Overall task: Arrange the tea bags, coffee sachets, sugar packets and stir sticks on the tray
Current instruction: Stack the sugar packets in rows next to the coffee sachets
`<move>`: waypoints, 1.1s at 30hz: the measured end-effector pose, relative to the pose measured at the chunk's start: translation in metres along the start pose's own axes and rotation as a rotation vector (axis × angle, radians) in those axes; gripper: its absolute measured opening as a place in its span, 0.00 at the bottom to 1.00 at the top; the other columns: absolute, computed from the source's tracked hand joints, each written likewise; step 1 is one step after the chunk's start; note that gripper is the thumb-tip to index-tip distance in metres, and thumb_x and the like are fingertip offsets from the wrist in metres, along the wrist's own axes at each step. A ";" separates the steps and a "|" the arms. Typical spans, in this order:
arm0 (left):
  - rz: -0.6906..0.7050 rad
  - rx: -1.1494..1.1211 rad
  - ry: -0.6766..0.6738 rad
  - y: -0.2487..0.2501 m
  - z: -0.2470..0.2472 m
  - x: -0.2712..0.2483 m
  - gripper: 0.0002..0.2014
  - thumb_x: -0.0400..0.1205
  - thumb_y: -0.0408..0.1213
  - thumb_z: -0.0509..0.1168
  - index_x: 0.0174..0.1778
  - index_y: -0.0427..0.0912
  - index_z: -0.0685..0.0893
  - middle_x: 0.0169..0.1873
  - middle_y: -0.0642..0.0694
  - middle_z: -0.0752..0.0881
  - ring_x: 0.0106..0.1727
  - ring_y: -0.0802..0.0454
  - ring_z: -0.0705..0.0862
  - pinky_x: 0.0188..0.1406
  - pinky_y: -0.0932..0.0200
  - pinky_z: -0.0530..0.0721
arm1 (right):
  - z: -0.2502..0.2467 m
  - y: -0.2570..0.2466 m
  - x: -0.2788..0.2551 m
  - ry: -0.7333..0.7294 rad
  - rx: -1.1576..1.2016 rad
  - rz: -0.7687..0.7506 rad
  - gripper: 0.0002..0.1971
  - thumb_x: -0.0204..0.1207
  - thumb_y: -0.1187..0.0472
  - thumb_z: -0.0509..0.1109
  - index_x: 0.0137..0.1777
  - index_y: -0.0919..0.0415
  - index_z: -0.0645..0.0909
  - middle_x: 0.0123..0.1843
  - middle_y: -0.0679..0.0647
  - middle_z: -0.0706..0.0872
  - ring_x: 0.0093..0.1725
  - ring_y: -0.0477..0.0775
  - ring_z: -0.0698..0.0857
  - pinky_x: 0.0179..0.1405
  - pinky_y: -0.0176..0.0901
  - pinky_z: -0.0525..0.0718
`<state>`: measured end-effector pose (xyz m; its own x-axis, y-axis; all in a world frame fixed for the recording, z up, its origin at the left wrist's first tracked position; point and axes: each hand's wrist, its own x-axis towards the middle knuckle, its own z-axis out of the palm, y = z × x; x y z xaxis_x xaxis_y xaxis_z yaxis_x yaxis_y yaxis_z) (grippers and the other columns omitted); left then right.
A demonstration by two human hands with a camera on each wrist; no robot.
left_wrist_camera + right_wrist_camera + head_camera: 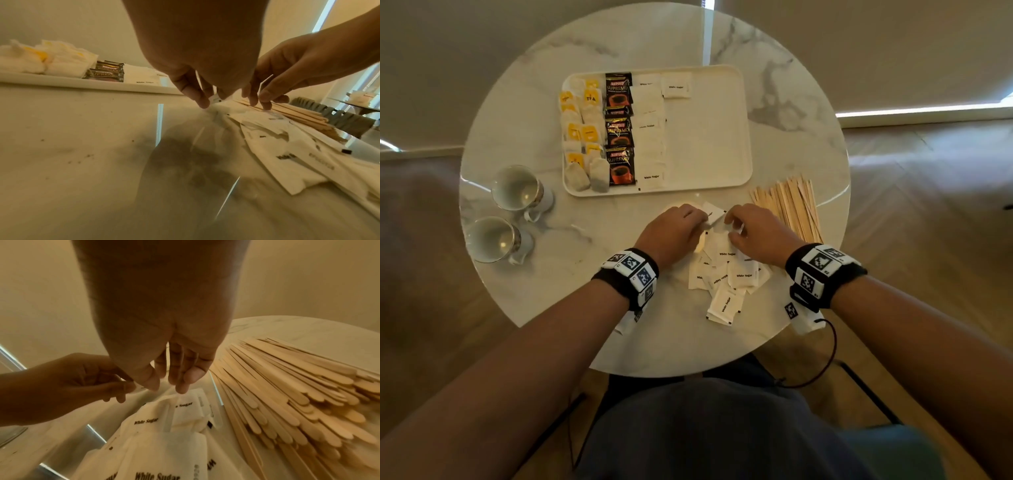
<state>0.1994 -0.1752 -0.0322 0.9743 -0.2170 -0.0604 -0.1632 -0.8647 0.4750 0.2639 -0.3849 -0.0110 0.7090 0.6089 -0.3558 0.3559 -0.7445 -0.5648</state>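
Observation:
A cream tray (709, 137) holds rows of tea bags (582, 137), black coffee sachets (619, 133) and white sugar packets (650, 137), which fill its left half. In front of the tray, loose sugar packets (726, 274) lie in a heap on the table. My left hand (703, 219) pinches a small stack of sugar packets (714, 212) just above the heap's far end. Close beside it, my right hand (732, 226) reaches down with thumb and fingertips (180, 387) closing on the far edge of the top packet (185, 405). The wooden stir sticks (791, 205) lie in a fan to the right of my right hand.
Two empty glass cups (517, 188) (489, 240) stand at the left of the round marble table (585, 291). The tray's right half is bare. The stir sticks reach close to the table's right rim. My lap and the wooden floor show below the near rim.

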 end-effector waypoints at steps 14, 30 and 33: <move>-0.168 -0.245 0.062 0.017 -0.013 0.000 0.09 0.86 0.43 0.64 0.58 0.44 0.79 0.50 0.49 0.83 0.40 0.54 0.81 0.43 0.55 0.82 | -0.022 -0.003 0.005 0.022 -0.038 -0.098 0.09 0.86 0.55 0.64 0.54 0.58 0.82 0.44 0.52 0.85 0.43 0.54 0.82 0.46 0.50 0.83; -0.197 -0.166 -0.317 0.031 0.008 0.003 0.18 0.78 0.51 0.74 0.57 0.46 0.82 0.51 0.50 0.78 0.51 0.51 0.79 0.46 0.60 0.74 | -0.033 0.022 -0.014 0.023 0.009 0.008 0.08 0.86 0.55 0.63 0.56 0.57 0.81 0.46 0.53 0.86 0.44 0.53 0.84 0.47 0.50 0.85; -0.151 -0.174 -0.289 0.028 0.005 0.003 0.12 0.81 0.47 0.71 0.54 0.45 0.84 0.51 0.50 0.78 0.52 0.52 0.78 0.47 0.63 0.72 | -0.033 0.020 -0.015 0.025 0.021 0.002 0.09 0.86 0.54 0.63 0.58 0.57 0.81 0.46 0.53 0.86 0.44 0.53 0.84 0.46 0.49 0.86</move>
<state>0.1968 -0.2024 -0.0229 0.8972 -0.2331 -0.3750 0.0325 -0.8121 0.5826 0.2807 -0.4177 0.0082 0.7249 0.5999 -0.3386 0.3418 -0.7400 -0.5793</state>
